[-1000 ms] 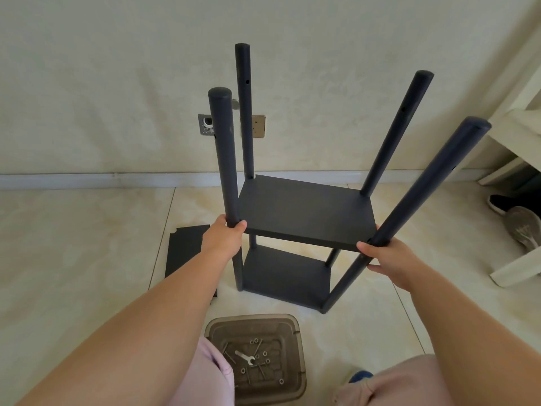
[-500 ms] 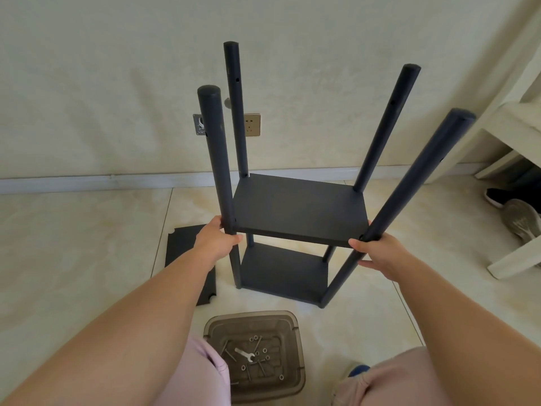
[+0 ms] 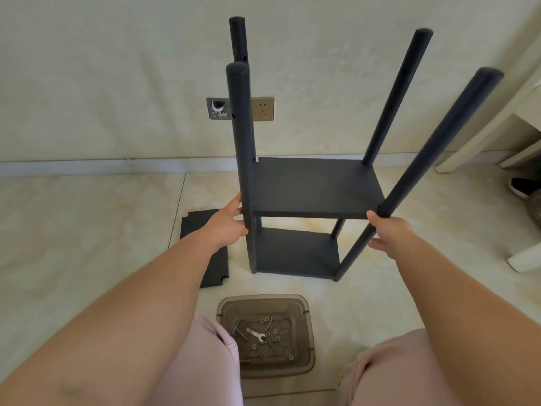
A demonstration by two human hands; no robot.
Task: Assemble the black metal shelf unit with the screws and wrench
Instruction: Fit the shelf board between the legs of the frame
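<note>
1. Fingers of the left hand (image 3: pixel 227 227) curl round the near left post (image 3: pixel 243 171) of the black shelf unit (image 3: pixel 316 186), at the level of its upper shelf; the thumb shows on the near side of the post.
2. Fingers of the right hand (image 3: pixel 392 234) grip the near right post (image 3: pixel 421 168) just under the upper shelf's corner, with the thumb up against the post and the other fingers passing below it.
3. The shelf unit stands on the tiled floor (image 3: pixel 87 230) close to the wall, with 4 posts rising past 2 fitted shelves: the upper shelf (image 3: pixel 316 186) at hand height and the lower shelf (image 3: pixel 295 253) near the floor.
4. A loose black panel (image 3: pixel 206 259) with notched corners lies flat on the floor, left of the unit and partly hidden by the left forearm.
5. A brown translucent plastic tray (image 3: pixel 307 312) sits on the floor between the person's knees, nearer than the unit.
6. Inside the tray lie a small silver wrench (image 3: pixel 256 335) and scattered screws (image 3: pixel 270 345) and washers.
7. On the wall behind the posts are a gold socket plate (image 3: pixel 263 108) and a grey open wall box (image 3: pixel 218 108).
8. A white furniture frame (image 3: pixel 497 121) stands at the right edge, with a dark shoe (image 3: pixel 524 187) beside it.
</note>
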